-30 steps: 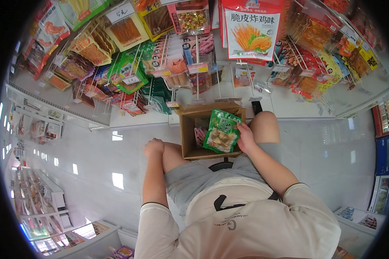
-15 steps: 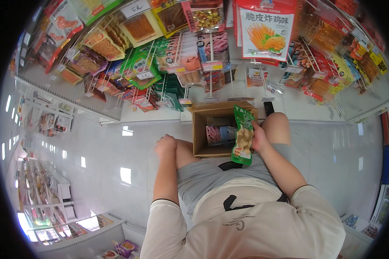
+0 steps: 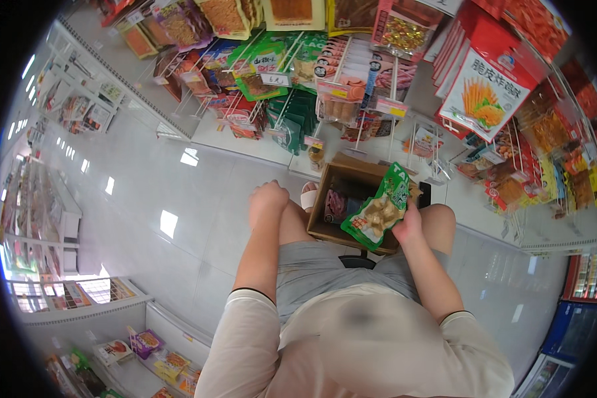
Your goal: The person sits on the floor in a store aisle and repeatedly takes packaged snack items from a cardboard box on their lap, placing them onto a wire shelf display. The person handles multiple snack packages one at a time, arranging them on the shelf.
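Note:
My right hand [image 3: 410, 224] grips a green snack packet [image 3: 379, 208] with a clear window showing pale pieces, held tilted above an open brown cardboard box [image 3: 325, 225] between my knees. Pink packets [image 3: 338, 203] lie inside the box. My left hand [image 3: 267, 199] is closed in a fist and rests on my left knee, holding nothing. I am seated low in front of a snack rack.
A peg rack of hanging snack packets [image 3: 298, 73] fills the wall ahead, with large red bags [image 3: 491, 93] at upper right. White tiled floor [image 3: 166, 192] stretches to the left. More shelves [image 3: 40, 219] stand far left, and a low bin of goods [image 3: 146, 345] at lower left.
The view has swung left and tilted. My right hand has lifted the green packet slightly and turned it to a slant over the box. My left fist stays on the knee.

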The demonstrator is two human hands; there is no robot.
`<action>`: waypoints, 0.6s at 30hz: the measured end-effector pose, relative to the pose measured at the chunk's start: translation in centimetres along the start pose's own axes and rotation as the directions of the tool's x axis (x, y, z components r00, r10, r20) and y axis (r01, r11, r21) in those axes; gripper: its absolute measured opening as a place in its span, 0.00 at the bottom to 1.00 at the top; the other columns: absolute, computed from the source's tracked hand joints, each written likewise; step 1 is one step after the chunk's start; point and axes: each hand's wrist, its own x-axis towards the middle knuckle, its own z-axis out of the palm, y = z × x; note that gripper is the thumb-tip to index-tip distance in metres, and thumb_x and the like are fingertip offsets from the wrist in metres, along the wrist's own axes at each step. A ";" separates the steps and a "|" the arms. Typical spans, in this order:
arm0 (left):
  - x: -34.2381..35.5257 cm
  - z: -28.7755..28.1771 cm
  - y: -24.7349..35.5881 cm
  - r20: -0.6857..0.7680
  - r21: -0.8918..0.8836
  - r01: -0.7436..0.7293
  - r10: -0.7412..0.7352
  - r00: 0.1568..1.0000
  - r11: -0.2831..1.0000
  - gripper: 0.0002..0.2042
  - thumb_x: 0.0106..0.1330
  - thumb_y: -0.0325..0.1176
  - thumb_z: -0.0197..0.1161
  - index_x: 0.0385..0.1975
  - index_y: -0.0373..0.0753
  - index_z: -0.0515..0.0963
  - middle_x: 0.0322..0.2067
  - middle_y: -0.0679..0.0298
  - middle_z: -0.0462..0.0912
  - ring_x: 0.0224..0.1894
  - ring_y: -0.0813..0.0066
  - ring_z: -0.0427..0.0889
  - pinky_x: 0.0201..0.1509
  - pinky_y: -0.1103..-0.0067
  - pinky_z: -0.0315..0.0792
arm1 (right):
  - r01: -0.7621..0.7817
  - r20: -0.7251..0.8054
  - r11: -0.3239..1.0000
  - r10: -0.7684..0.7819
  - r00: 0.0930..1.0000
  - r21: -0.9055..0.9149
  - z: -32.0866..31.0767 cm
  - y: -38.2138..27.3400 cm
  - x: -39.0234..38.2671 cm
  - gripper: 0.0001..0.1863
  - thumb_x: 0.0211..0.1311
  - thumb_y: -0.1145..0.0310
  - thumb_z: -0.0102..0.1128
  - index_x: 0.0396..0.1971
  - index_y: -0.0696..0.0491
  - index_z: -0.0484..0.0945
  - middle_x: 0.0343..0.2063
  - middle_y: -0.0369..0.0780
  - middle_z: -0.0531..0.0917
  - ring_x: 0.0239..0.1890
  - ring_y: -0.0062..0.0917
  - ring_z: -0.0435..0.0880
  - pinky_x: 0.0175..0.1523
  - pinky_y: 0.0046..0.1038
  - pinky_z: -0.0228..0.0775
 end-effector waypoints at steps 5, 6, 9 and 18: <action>1.0 0.3 -0.5 -0.033 -0.004 -0.040 0.040 0.999 0.999 0.20 0.75 0.36 0.48 0.59 0.39 0.82 0.63 0.53 0.83 0.67 0.49 0.78 0.73 0.57 0.68 | 0.077 0.160 0.996 -0.068 0.985 -0.052 6.7 1.4 1.4 0.15 0.87 0.61 0.47 0.60 0.53 0.76 0.57 0.40 0.84 0.60 0.34 0.83 0.69 0.43 0.74; 1.2 0.6 -0.9 -0.055 -0.001 -0.054 0.054 0.997 0.999 0.20 0.75 0.36 0.47 0.58 0.39 0.83 0.63 0.53 0.84 0.67 0.49 0.78 0.73 0.57 0.67 | 0.111 0.141 0.991 -0.100 0.985 -0.074 9.3 2.1 0.8 0.14 0.87 0.62 0.48 0.59 0.52 0.76 0.56 0.40 0.84 0.59 0.33 0.83 0.68 0.41 0.75; 1.3 -0.2 -0.8 -0.043 -0.038 -0.050 0.049 0.998 0.998 0.19 0.75 0.36 0.47 0.57 0.38 0.83 0.60 0.52 0.85 0.66 0.49 0.79 0.72 0.56 0.68 | 0.178 0.158 0.972 -0.154 0.975 -0.150 15.7 3.8 0.1 0.10 0.86 0.62 0.52 0.56 0.51 0.74 0.54 0.38 0.82 0.58 0.31 0.81 0.66 0.38 0.74; 2.8 -0.8 -0.8 -0.045 -0.113 0.014 -0.020 0.999 0.993 0.18 0.73 0.40 0.55 0.54 0.41 0.85 0.55 0.47 0.87 0.60 0.46 0.84 0.67 0.57 0.75 | 0.623 0.436 0.658 -0.455 0.777 -0.424 26.7 8.4 8.5 0.14 0.85 0.59 0.55 0.46 0.56 0.80 0.38 0.32 0.83 0.41 0.16 0.76 0.50 0.25 0.70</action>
